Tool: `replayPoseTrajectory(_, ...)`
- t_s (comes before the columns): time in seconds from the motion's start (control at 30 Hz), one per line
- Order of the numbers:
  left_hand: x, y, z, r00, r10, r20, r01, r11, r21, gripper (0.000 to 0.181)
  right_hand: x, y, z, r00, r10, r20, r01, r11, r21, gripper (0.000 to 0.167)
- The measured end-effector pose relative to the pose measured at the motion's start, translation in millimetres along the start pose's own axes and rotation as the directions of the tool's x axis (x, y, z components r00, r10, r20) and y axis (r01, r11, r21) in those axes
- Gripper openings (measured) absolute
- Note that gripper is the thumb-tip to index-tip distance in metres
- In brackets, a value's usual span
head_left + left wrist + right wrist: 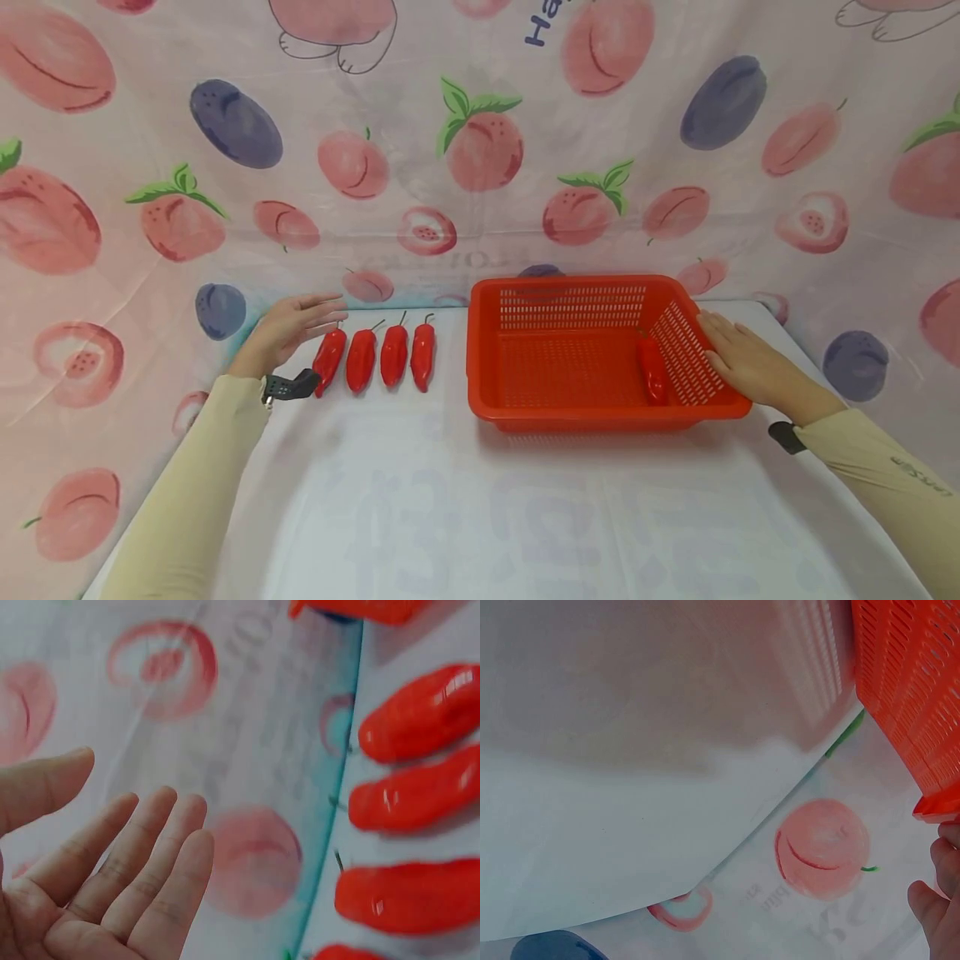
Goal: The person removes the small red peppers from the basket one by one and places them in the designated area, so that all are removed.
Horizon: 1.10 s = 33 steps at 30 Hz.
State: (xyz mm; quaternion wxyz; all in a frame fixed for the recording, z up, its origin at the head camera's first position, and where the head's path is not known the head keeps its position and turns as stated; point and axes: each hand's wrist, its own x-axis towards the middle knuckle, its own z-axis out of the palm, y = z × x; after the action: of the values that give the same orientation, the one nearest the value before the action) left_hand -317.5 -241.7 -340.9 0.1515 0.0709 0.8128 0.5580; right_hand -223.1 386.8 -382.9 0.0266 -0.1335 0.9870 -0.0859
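Note:
Several red chili peppers with green stems lie in a row on the white table in the head view; the leftmost red pepper (pixel 328 364) is nearest my left hand (pixel 288 327). That hand hovers beside its stem end, fingers extended, and the left wrist view shows the palm (pixel 90 922) bare. A red plastic basket (pixel 607 413) with slotted walls stands right of the row. Inside it, one red pepper (pixel 652 371) lies along the right wall. My right hand (pixel 753 367) rests on the basket's right rim with straight fingers; only part of its fingers (pixel 946 874) shows in the right wrist view.
The white-covered table (pixel 420 500) ends at a fruit-printed cloth (pixel 405 100) that hangs behind and at the sides. The basket's near rim rises above the tabletop and its outer wall casts a shadow.

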Motion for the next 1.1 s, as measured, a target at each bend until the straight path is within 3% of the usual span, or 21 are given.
replayPoseTrajectory(0.2,6.2,33.9,36.4,0.997,0.072,0.016,-0.072,0.997,0.020,0.054,0.1,-0.6,0.0,1.000,0.000,-0.002,0.000,1.000,-0.005,0.067)
replayPoseTrajectory(0.4,17.4,59.2,72.9,0.987,0.136,0.084,-0.134,0.991,-0.019,0.048,-0.5,-2.9,-1.4,1.000,0.012,0.015,-0.012,1.000,0.003,0.069)
replayPoseTrajectory(0.83,50.8,98.0,151.6,0.965,0.125,0.231,-0.121,0.992,-0.030,0.043,-1.3,-3.3,-1.2,1.000,0.001,-0.001,-0.001,1.000,-0.012,0.066)
replayPoseTrajectory(1.1,64.4,111.3,197.4,0.937,0.148,0.317,-0.138,0.989,-0.056,0.040,-1.7,-3.3,-1.4,1.000,-0.014,-0.011,0.014,1.000,-0.011,0.065)
